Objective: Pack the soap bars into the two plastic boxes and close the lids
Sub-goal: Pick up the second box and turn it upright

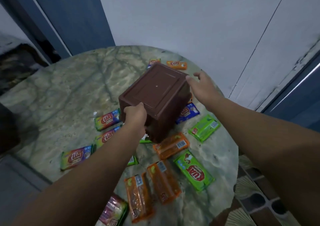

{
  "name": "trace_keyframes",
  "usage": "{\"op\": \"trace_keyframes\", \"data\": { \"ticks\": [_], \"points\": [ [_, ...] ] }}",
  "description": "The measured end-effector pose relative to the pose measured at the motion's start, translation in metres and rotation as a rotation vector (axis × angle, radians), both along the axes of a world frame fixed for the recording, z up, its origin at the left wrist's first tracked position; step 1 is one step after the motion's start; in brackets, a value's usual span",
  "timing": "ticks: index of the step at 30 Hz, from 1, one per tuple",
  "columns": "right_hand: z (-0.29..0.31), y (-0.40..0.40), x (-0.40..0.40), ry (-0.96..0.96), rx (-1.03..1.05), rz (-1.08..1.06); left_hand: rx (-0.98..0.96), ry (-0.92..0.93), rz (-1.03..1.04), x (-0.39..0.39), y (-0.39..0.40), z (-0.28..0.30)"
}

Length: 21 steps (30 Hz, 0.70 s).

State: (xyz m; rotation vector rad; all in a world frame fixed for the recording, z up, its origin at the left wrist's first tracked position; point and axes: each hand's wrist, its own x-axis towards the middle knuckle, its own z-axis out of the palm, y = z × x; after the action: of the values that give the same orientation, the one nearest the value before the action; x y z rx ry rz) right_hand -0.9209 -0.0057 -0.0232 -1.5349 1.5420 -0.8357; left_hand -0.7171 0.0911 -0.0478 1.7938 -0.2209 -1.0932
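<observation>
Head cam: left hand (135,116) gripped brown box (155,94) corner to steady it; right hand (201,85) open, reaching far corner; soap bars (171,147) loose around.

This looks like a room in a home rather than a shop or workshop. A round table (57,87) covered in a worn, marble-patterned surface stands close to a plain white wall (173,18), with a blue-painted door frame (72,18) behind the table to the left and another blue frame (294,94) to its right. Patterned floor tiles (256,196) show just beyond the table's right edge.
</observation>
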Motion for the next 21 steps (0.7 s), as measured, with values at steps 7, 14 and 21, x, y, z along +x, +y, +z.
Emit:
{"op": "trace_keyframes", "data": {
  "ticks": [7,14,21],
  "points": [
    [-0.002,0.007,0.001,-0.087,0.100,0.034,-0.222,-0.148,-0.172,0.007,0.037,0.014],
    [0.008,0.060,0.016,-0.186,0.083,-0.051,-0.288,-0.237,-0.140,0.023,0.075,0.050],
    [0.007,0.133,0.068,-0.346,0.044,-0.160,-0.418,-0.202,-0.130,0.082,0.146,0.079]
  ]
}}
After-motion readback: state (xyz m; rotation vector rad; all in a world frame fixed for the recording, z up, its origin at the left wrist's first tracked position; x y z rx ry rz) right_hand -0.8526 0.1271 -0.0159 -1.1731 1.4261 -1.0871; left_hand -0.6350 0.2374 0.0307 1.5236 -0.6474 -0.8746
